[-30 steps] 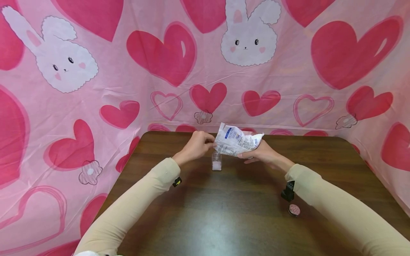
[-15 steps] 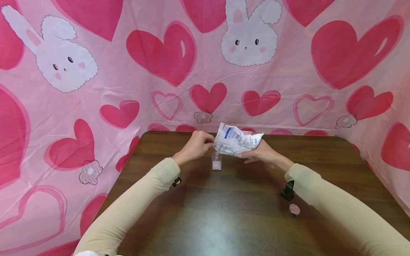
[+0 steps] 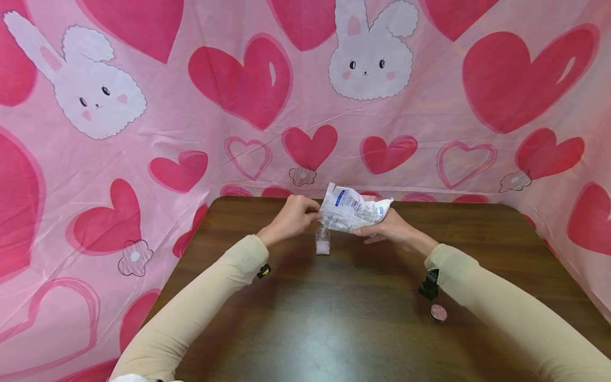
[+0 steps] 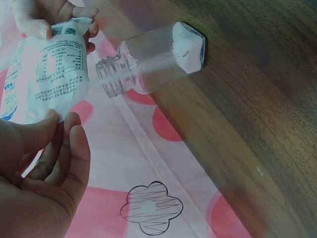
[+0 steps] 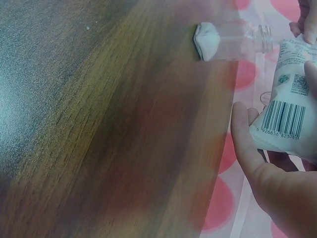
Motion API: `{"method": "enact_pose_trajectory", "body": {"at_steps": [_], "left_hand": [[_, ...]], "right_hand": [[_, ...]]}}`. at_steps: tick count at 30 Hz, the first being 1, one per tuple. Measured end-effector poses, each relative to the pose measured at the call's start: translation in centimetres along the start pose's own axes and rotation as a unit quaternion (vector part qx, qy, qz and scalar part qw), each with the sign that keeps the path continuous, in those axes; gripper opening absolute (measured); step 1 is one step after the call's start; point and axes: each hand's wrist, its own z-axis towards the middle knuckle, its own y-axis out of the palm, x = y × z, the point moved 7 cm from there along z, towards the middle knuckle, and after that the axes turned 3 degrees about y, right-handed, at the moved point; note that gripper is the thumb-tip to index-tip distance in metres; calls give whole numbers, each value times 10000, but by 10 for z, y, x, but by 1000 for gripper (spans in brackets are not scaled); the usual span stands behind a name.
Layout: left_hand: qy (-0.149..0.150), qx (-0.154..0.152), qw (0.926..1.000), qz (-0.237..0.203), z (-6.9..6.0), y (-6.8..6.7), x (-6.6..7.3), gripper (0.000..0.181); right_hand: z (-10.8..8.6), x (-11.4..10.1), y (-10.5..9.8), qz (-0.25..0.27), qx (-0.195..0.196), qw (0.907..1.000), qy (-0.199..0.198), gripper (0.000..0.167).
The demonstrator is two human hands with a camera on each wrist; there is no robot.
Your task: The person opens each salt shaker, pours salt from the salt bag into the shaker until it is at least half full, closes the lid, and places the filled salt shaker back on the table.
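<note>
A white printed bag (image 3: 352,208) is tipped over a small clear jar (image 3: 323,242), its open corner just above the threaded mouth. My left hand (image 3: 297,216) pinches the bag's edge between thumb and fingers. At the bag's other end, my right hand (image 3: 389,228) grips it from below, thumb on the near side. Upright on the table, the jar has white powder (image 4: 188,49) in its bottom. A faint whitish stream runs down inside the jar in the left wrist view. Neither hand touches the jar.
A round pink lid (image 3: 438,313) with small holes lies on the brown wooden table (image 3: 305,318), near the right forearm. Behind the table hangs a pink cloth (image 3: 296,106) with hearts and rabbits.
</note>
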Motion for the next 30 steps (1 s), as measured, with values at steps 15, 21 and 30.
{"method": "enact_pose_trajectory", "body": {"at_steps": [15, 21, 30], "left_hand": [[-116, -28, 9999, -6, 1, -1, 1, 8], [-148, -55, 9999, 5, 1, -1, 2, 8], [-144, -23, 9999, 27, 1, -1, 2, 7]], "right_hand": [[0, -2, 1, 37, -7, 10000, -50, 64], [0, -1, 0, 70, 15, 10000, -45, 62], [2, 0, -1, -19, 31, 10000, -22, 63]]}}
